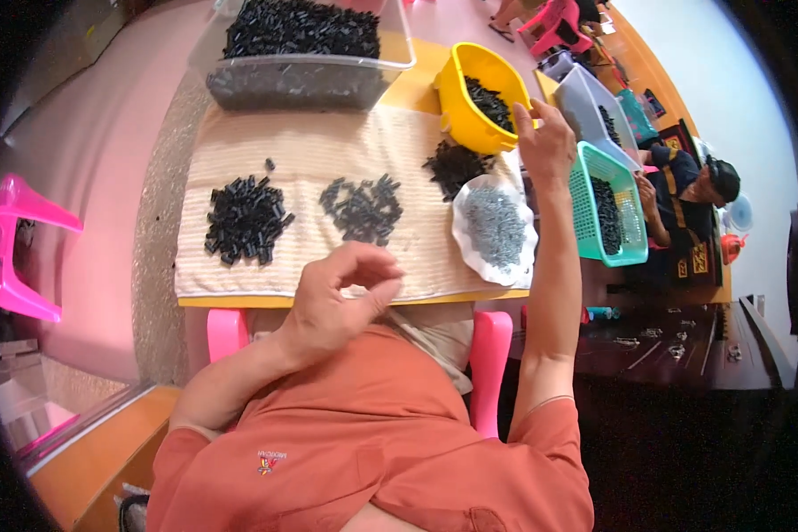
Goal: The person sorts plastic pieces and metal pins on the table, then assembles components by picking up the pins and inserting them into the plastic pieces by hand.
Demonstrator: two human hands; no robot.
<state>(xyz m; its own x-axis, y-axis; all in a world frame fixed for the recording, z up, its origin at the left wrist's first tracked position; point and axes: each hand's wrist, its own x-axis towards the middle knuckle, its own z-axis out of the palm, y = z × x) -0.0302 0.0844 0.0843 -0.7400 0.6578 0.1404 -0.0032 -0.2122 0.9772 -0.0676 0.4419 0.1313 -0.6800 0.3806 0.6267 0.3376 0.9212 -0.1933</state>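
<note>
My left hand (335,297) is at the towel's near edge, its fingers curled and the thumb tip close to them. Anything between those tips is too small to make out. At the right rim of a yellow basket (470,133), my right hand (550,142) is raised with fingers apart and nothing visible in them. The basket contains small black pieces (489,105). On the towel lie a pile of short black tubes (246,220), a looser pile of dark pieces (363,208) and a heap of fine black pieces (455,168). A white scalloped dish (530,238) contains small silvery parts (496,226).
A clear bin (301,84) of black tubes stands at the table's far left. To the right are a green basket (629,248) and a pale bin (585,97), both with black pieces. Another person (683,195) sits there. Pink stools (18,244) stand at left.
</note>
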